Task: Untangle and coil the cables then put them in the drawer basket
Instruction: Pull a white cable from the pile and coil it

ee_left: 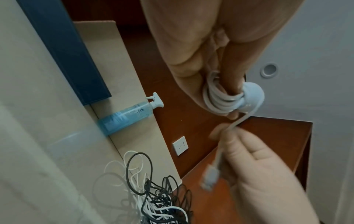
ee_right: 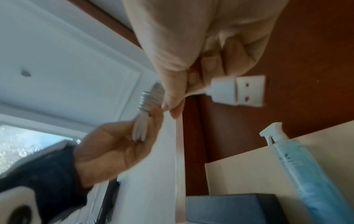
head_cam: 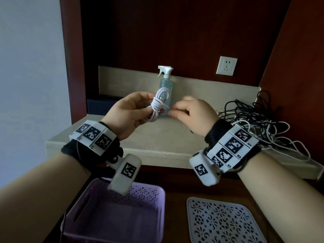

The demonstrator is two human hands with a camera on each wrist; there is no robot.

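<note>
A coiled white cable [head_cam: 158,104] is held upright above the stone counter [head_cam: 157,135], its middle bound by several turns. My left hand [head_cam: 133,111] grips the coil [ee_left: 218,100] from the left. My right hand [head_cam: 189,113] pinches the cable's free end just right of the coil; its USB plug [ee_right: 239,91] sticks out past the fingers [ee_right: 172,94]. A tangle of black and white cables [head_cam: 259,123] lies on the counter at the right. The purple drawer basket [head_cam: 112,213] sits below the counter at the lower left.
A blue spray bottle [head_cam: 165,92] stands against the counter's back wall behind the coil. A white wall socket [head_cam: 226,65] is on the red panel. A perforated white lid [head_cam: 222,221] lies right of the basket. A dark blue box [ee_left: 63,50] sits at the counter's left.
</note>
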